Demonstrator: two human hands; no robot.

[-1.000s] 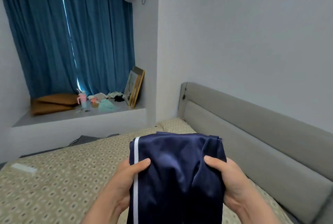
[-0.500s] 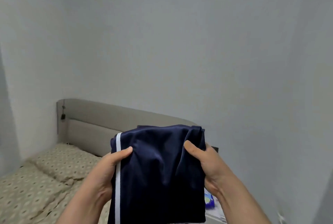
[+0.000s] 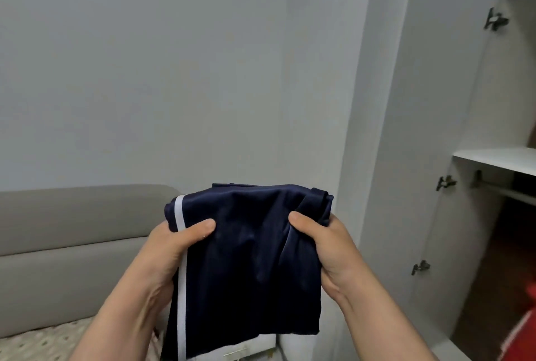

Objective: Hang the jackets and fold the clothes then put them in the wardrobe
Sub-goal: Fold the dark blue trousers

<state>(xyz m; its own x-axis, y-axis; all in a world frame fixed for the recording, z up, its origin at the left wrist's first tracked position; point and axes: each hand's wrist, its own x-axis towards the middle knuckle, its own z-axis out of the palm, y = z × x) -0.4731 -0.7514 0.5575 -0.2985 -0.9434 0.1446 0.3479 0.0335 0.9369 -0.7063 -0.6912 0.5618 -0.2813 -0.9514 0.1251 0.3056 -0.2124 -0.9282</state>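
A folded navy garment (image 3: pixel 249 267) with a white side stripe is held up in front of me, chest high. My left hand (image 3: pixel 171 247) grips its left edge, thumb across the stripe. My right hand (image 3: pixel 327 247) grips the bunched right edge, thumb on top. The open wardrobe (image 3: pixel 435 157) stands at the right, its white shelf (image 3: pixel 499 160) above a hanging rail (image 3: pixel 510 192). The garment hangs left of the wardrobe opening, apart from it.
A grey padded headboard (image 3: pixel 72 230) runs along the left, with patterned bedding (image 3: pixel 34 343) below it. The wardrobe door (image 3: pixel 406 186) with metal hinges stands open between me and the shelf. Something red (image 3: pixel 522 326) sits low inside the wardrobe.
My view has swung right, from the curtained window and bed past the headboard to the open wardrobe. Both hands keep the same grip on the folded garment.
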